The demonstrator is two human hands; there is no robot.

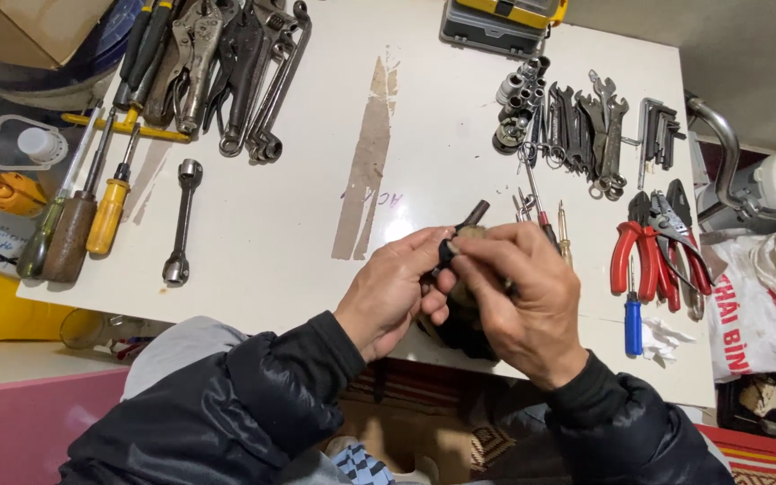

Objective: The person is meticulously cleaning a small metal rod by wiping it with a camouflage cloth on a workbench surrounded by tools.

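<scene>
A: Fingers (473,269) of the right hand (523,301) curl together, pinched on a small dark part (460,235); the left hand (397,292) grips the same part from the other side, thumb pressed in.

B: Position?

A: Held above the near edge of the white table (316,180), both wrists bent inward, dark sleeves below. A short dark stub sticks up from the part; its exact shape is probably cylindrical, mostly hidden.

B: Clearance?

A: Bare tabletop directly ahead and to the left. Red-handled pliers (644,256) near the right hand, blue screwdriver (633,323) beside them. Socket wrench (181,220) well apart on the left.
</scene>
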